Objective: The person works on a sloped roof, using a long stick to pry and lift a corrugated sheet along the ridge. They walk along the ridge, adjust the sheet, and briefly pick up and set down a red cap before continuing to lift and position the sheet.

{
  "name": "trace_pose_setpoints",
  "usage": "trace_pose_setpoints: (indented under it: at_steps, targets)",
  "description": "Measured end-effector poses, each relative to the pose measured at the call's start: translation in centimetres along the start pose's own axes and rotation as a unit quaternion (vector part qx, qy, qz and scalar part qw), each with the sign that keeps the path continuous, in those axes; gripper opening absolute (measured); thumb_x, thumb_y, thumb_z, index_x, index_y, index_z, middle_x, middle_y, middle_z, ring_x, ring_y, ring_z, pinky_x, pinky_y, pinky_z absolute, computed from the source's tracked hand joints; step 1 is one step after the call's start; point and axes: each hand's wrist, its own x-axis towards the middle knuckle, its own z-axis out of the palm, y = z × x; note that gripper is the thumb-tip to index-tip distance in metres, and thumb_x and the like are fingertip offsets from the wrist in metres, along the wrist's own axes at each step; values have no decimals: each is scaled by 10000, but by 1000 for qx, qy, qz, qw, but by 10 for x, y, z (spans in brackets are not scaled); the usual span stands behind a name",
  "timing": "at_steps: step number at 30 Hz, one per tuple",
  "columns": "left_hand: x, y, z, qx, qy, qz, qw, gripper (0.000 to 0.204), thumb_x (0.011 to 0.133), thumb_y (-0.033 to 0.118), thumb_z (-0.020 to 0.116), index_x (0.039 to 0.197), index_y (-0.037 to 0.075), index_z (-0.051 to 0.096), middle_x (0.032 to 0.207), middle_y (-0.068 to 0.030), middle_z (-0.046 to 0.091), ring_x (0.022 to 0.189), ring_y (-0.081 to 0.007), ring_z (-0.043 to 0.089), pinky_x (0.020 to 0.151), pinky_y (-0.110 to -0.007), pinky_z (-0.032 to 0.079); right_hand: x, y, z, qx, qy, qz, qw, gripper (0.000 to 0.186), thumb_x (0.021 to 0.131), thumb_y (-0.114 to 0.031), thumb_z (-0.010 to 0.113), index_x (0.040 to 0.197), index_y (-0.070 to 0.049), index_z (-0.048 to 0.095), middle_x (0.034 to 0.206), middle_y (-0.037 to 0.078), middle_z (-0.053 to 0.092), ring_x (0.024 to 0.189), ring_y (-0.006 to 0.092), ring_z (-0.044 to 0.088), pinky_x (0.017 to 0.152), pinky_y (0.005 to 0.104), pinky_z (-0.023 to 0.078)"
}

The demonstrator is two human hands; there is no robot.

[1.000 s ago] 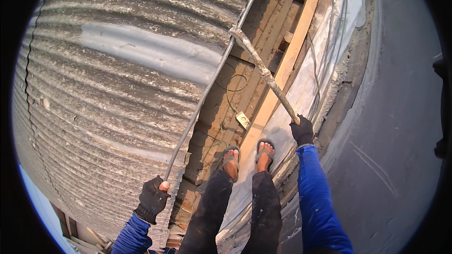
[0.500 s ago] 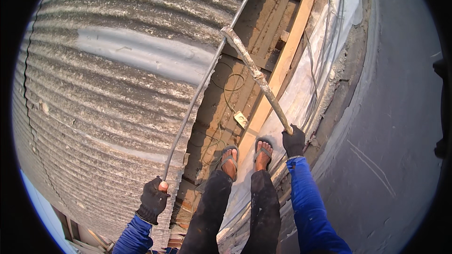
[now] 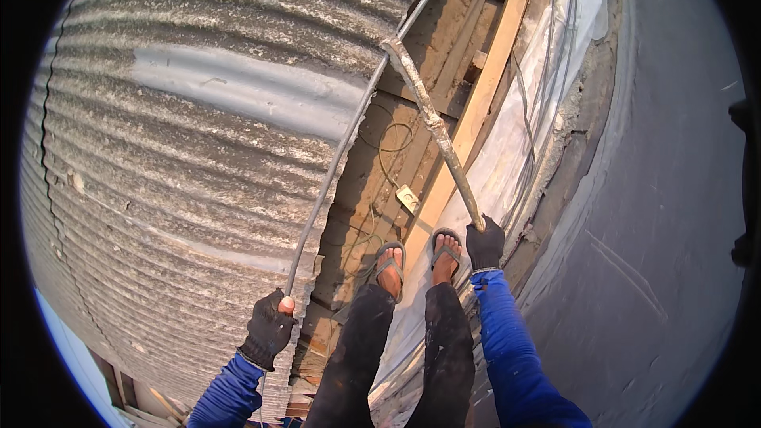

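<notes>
My left hand [image 3: 269,325], in a black glove with bare thumb, grips a long grey rod [image 3: 326,190] running along the edge of the corrugated roof sheet [image 3: 174,158]. My right hand [image 3: 485,239], also gloved, holds a crusted metal bar [image 3: 436,127], whose far end meets the rod near the top of that roof gap. Between my hands my feet [image 3: 444,257] in grey flip-flops stand on white plastic sheeting [image 3: 460,214] beside a pale wooden plank [image 3: 485,111].
Left of the plank, the exposed dirty boards [image 3: 380,206] hold a coiled cord and a cream power strip [image 3: 407,198]. Cables lie along the plastic. A smooth grey surface [image 3: 650,214] with a rough edge curves along the right.
My right hand has come down and to the left with the crusted bar. My left hand, still on the rod, has shifted slightly right and up.
</notes>
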Motion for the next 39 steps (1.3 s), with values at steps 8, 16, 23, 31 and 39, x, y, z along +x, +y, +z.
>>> trace_pose_setpoints:
  at_steps: [8, 16, 23, 31, 39]
  targets:
    - [14, -15, 5, 21, -5, 19, 1000, 474, 997, 453, 488, 775, 36, 526, 604, -129, 486, 545, -268, 500, 535, -405, 397, 28, 0, -50, -88, -18, -31, 996, 424, 724, -335, 737, 1073, -95, 727, 1062, 196, 700, 992, 367, 672, 874, 440, 529]
    - [4, -17, 12, 1, -32, -4, 999, 402, 979, 378, 527, 810, 14, 539, 665, -166, 509, 597, -339, 516, 569, -429, 413, 6, 30, -31, -7, -1, -67, 998, 206, 802, -251, 707, 869, -57, 696, 751, 171, 676, 669, 310, 664, 628, 412, 506]
    - [1, 0, 9, -16, -38, -11, 999, 411, 988, 388, 536, 830, 8, 549, 659, -107, 493, 602, -216, 531, 572, -387, 432, -40, 37, -12, 83, -85, -50, 992, 257, 764, -249, 698, 929, -52, 715, 830, 197, 696, 795, 383, 687, 704, 457, 538]
    - [1, -3, 9, -30, -38, -7, 999, 389, 997, 357, 520, 827, 8, 548, 678, -134, 522, 611, -277, 507, 597, -376, 439, -64, 40, -3, 5, -39, -88, 995, 228, 788, -234, 700, 885, -28, 690, 777, 212, 680, 742, 381, 681, 665, 443, 527]
    - [9, -18, 5, -8, -45, 77, 996, 363, 1001, 330, 529, 848, 4, 574, 693, -109, 544, 625, -276, 524, 635, -373, 451, -72, 35, -4, -4, -2, -87, 996, 230, 773, -249, 695, 872, -42, 689, 784, 207, 679, 760, 403, 670, 682, 472, 520]
